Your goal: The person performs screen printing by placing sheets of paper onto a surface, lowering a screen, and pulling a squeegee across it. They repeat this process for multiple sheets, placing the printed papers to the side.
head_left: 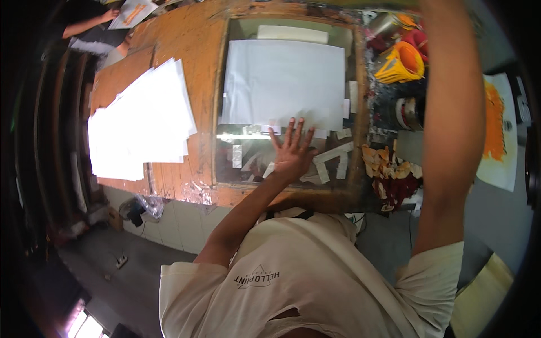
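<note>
My left hand (291, 151) lies spread on the glass panel (248, 177) set in the wooden table. Its fingertips touch or overlap the lower edge of a large white sheet (284, 84), which lies flat on the glass. Strips of tape (335, 153) are stuck around the sheet and beside my hand. A paler strip (293, 35) sits at the sheet's far edge. My right forearm (455, 112) reaches up past the top of the view on the right, so the right hand is out of sight and I cannot see what it holds.
A fanned stack of white paper (141, 127) lies on the table's left. To the right are an orange-yellow paint-coated container (401, 62), a dark jar (409, 112) and crumpled stained scraps (389, 174). An orange-smeared sheet (496, 127) hangs farther right. Another person's hand (110, 15) holds a printed sheet at upper left.
</note>
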### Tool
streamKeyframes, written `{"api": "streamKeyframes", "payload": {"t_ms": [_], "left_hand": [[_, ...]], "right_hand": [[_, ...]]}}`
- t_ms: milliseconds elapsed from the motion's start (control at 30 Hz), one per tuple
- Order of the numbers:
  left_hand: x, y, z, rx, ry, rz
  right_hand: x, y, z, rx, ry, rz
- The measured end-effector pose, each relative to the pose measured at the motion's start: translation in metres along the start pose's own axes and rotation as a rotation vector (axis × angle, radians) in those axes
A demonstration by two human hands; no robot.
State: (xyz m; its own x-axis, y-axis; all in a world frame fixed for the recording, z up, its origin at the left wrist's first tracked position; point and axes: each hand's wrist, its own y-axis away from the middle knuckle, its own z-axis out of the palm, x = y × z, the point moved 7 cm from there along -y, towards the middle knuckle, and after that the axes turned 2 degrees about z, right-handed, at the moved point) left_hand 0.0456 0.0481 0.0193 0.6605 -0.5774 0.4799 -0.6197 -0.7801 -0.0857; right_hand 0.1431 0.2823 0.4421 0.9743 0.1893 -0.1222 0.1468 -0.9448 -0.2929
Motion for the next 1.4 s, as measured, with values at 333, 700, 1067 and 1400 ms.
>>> {"api": "streamKeyframes", "payload": {"t_ms": [333, 700, 1067, 1400], "left_hand": [[-0.002, 0.035, -0.187, 0.538, 1.628, -0.153], [-0.063, 0.087, -0.029, 0.286, 1.836, -1.182], [-0.060, 0.080, -0.030, 0.290, 1.798, -1.202], [-0.056, 0.083, -0.039, 0.364, 1.763, -1.316]], "right_hand": [[-0.048, 0.192, 0.106, 0.319, -0.043, -0.028], [-0.034, 0.270, 0.291, -0.036, -0.086, 0.086], [-0.008, 0.218, 0.321, 0.066, -0.050, 0.064], [0.089, 0.062, 0.369, 0.085, 0.051, 0.071]]}}
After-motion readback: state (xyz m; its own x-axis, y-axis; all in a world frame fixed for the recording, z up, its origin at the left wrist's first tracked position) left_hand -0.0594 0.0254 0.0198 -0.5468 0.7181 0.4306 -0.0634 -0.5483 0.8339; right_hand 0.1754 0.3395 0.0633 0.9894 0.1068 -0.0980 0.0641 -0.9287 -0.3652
